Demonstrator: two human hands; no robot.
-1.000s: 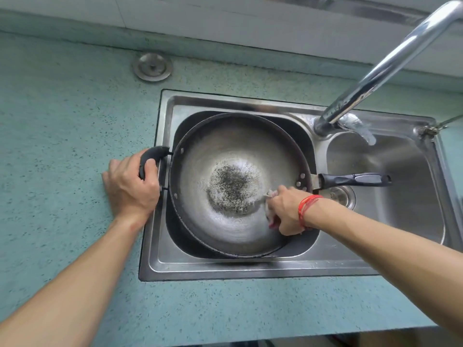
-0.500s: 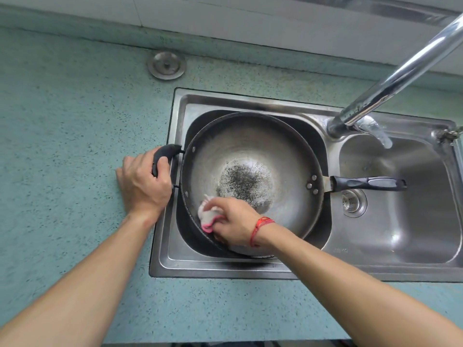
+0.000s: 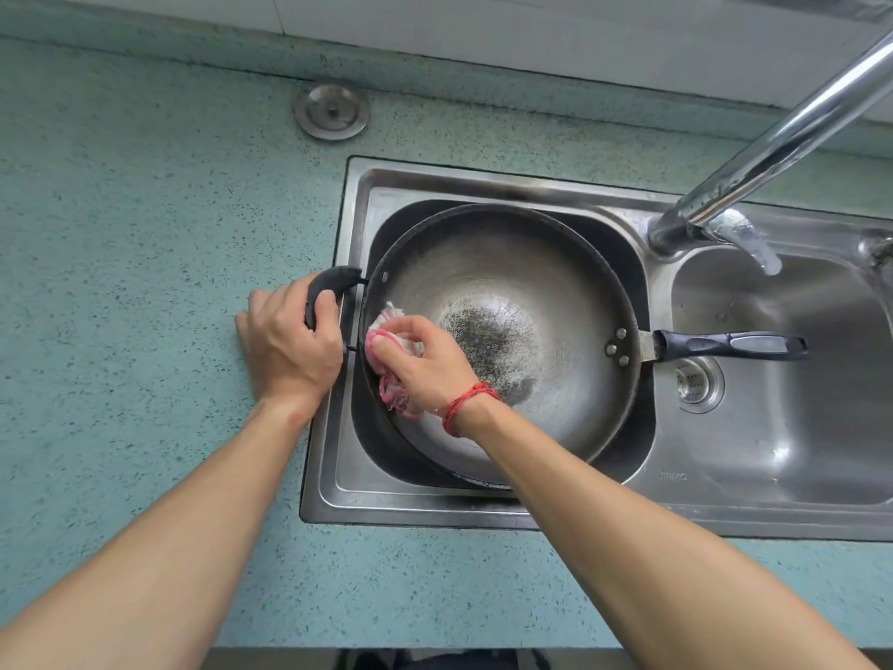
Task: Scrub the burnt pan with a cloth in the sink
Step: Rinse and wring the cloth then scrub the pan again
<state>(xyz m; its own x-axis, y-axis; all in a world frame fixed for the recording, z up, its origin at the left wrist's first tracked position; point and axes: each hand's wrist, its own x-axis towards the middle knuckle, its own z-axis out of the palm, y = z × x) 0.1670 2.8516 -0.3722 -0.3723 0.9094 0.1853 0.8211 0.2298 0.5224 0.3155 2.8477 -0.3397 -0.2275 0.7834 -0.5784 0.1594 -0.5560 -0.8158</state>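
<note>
- Steel sink [image 3: 435,507]: the left basin is barely wider than the pan [image 3: 526,278] sitting in it. Hard strokes could rock the pan against the basin wall.
- Pan: steadied only at the small loop handle [image 3: 333,282] on its left. Left grip [image 3: 290,345] is clenched round that. If the handle's wet, a slip would let the pan spin.
- Burnt patch [image 3: 488,340]: at pan centre. The cloth is working left of it, so the char could get missed.
- Cloth [image 3: 394,338]: bunched and grasped by right grip [image 3: 425,365], pressed on the pan's left wall. It's a small wad, so knuckles could scrape metal.
</note>
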